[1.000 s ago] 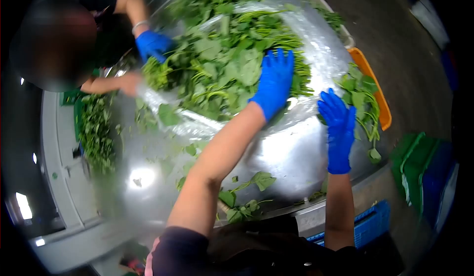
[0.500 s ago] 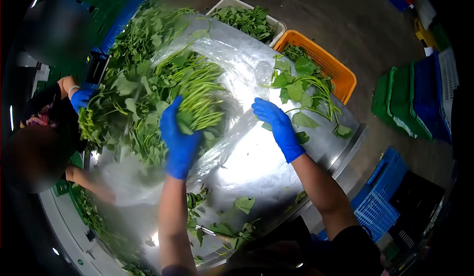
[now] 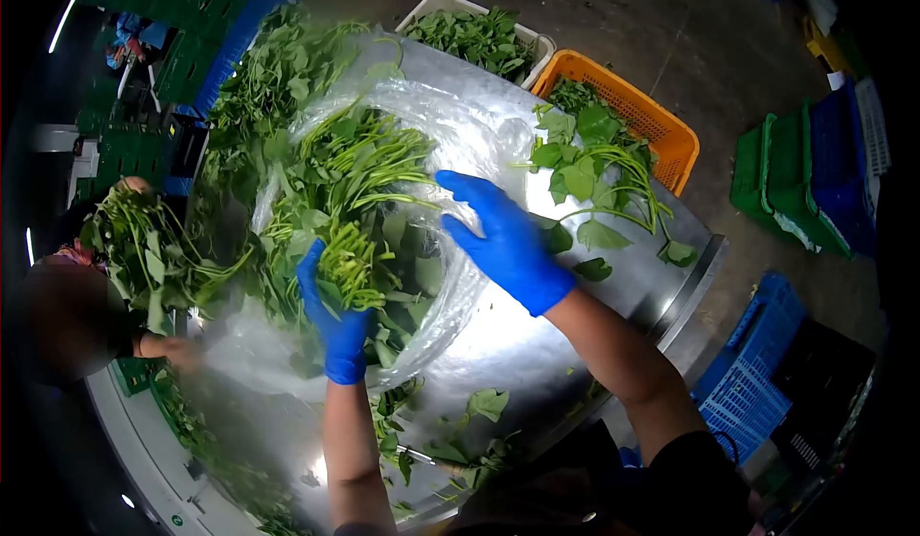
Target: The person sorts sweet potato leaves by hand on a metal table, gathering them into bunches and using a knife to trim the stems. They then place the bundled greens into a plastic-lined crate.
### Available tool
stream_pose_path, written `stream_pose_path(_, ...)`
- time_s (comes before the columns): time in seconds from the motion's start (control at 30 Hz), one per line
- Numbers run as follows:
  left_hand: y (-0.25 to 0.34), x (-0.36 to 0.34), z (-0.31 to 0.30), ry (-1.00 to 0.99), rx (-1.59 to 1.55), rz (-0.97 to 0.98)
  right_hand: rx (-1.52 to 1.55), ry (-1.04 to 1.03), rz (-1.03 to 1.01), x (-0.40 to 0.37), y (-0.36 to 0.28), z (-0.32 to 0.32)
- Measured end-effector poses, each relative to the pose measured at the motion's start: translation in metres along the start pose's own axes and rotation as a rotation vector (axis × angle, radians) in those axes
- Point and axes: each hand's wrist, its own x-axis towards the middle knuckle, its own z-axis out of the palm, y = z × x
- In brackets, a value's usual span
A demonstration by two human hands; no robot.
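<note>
My left hand (image 3: pixel 337 330), in a blue glove, cups the cut stem ends of a bunch of leafy greens (image 3: pixel 356 270). My right hand (image 3: pixel 508 249), also blue-gloved, has thumb and fingers apart, its fingertips near the long stems of another bunch (image 3: pixel 383 167). Both bunches lie on a clear plastic sheet or bag (image 3: pixel 460 292), spread over a shiny metal table (image 3: pixel 460 344). Its film partly surrounds the greens.
Greens pile up at the table's far left (image 3: pixel 278 67). Loose stems (image 3: pixel 613 186) lie right. A white crate (image 3: pixel 450 1) and an orange crate (image 3: pixel 661 138) stand beyond. A co-worker's arm (image 3: pixel 158 346) and raised bunch (image 3: pixel 149 249) are left. Near the front lies a knife-like tool (image 3: pixel 414 455).
My right hand has moved left to the stems. My left hand has shifted slightly down, now round a smaller bunch. The plastic edge curves around the greens. The co-worker's bunch has risen leftward.
</note>
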Motion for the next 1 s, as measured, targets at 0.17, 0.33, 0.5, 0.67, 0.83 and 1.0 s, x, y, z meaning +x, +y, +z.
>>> stream_pose_path(0.17, -0.010, -0.003, -0.010, -0.048, 0.096, -0.002, -0.293, -0.142, 0.110, 0.037, 0.015, 0.030)
stream_pose_path(0.33, -0.008, 0.000, -0.015, -0.129, 0.245, 0.132, -0.045, -0.146, 0.062, 0.050, 0.020, 0.040)
stream_pose_path(0.5, 0.002, 0.027, -0.007, -0.270, 0.323, 0.256, 0.178, -0.249, 0.095, 0.050, 0.005, 0.035)
stream_pose_path(0.67, 0.001, 0.040, -0.001, -0.339, 0.335, 0.251, 0.229, -0.271, -0.099, 0.048, 0.020, 0.031)
stream_pose_path(0.83, -0.002, 0.047, 0.002, -0.356, 0.264, 0.314, 0.356, -0.387, -0.134, 0.052, 0.027, 0.021)
stream_pose_path(1.0, -0.011, 0.068, -0.013, -0.559, 0.165, 0.205, 0.361, -0.483, -0.223, 0.063, 0.027, 0.021)
